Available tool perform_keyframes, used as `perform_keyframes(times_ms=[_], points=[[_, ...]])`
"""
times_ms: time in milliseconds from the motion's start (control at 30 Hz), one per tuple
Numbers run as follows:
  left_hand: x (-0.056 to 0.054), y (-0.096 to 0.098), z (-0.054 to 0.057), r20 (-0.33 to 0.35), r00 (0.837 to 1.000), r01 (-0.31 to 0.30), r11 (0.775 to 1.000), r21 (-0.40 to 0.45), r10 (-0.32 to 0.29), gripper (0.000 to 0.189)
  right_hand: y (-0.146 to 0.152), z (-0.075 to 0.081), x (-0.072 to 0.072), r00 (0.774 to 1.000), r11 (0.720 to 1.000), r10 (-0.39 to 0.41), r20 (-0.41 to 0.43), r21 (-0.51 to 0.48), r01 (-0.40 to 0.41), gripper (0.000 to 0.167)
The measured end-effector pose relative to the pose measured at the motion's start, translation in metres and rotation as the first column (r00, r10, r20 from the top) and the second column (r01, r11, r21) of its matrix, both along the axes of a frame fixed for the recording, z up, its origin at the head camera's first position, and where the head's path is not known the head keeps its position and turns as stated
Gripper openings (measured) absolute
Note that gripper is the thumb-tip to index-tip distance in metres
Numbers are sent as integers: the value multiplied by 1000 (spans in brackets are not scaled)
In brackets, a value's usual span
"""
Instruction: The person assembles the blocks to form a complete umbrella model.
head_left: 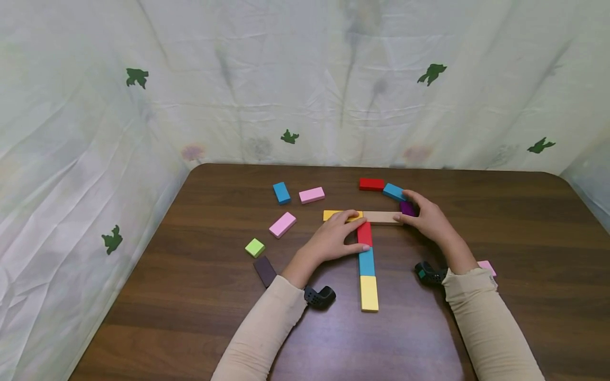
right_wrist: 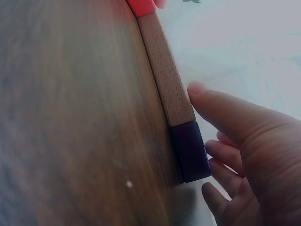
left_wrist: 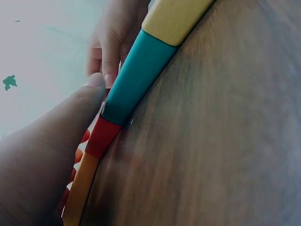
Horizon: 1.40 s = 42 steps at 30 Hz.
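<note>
Flat coloured blocks form a joined shape on the table. A yellow block (head_left: 329, 215) and a plain wood block (head_left: 378, 217) make a crosswise row. Below it run a red block (head_left: 364, 236), a blue block (head_left: 366, 263) and another yellow block (head_left: 369, 294). My left hand (head_left: 330, 239) rests its fingers on the row's yellow block, its thumb tip by the red-blue joint. With its thumb, my right hand (head_left: 432, 222) touches the wood block's right end; its fingers lie loosely about the purple block (right_wrist: 192, 151), which abuts that end.
Beyond the right hand, a second blue block (head_left: 394, 191) meets another red block (head_left: 371, 184). Loose at left lie a blue block (head_left: 281, 193), pink blocks (head_left: 283, 225), a green block (head_left: 254, 247) and a dark block (head_left: 265, 271). A pink block (head_left: 487, 267) shows behind the right wrist.
</note>
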<state>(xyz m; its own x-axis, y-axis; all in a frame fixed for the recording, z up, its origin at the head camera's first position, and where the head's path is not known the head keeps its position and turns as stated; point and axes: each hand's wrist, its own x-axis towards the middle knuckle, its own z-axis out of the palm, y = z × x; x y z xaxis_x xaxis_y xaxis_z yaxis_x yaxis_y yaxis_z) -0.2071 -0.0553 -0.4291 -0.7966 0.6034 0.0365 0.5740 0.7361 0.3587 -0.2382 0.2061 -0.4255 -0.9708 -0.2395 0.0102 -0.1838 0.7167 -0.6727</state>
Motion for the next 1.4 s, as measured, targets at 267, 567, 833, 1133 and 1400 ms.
perform_keyframes(times_ms=[267,567,833,1133,1400], points=[[0,-1,1,-24,1000,1,1000,14,0,69,0,0,0,1000,1000,0,7,0,0,78],[-2,-1,1,-76,997,6,998,66,-1,61,-1,3,1,1000,1000,-3,22,1,3,80],[-3,-1,2,-118,993,9,992,130,6,57,0,2,0,1000,1000,-5,23,2,5,80],[-1,-2,9,-127,991,-4,981,193,29,56,1,1,1,1000,1000,-12,23,-5,12,80],[-3,-17,16,-142,988,-32,971,236,67,55,2,2,2,999,1000,-10,36,-15,11,81]])
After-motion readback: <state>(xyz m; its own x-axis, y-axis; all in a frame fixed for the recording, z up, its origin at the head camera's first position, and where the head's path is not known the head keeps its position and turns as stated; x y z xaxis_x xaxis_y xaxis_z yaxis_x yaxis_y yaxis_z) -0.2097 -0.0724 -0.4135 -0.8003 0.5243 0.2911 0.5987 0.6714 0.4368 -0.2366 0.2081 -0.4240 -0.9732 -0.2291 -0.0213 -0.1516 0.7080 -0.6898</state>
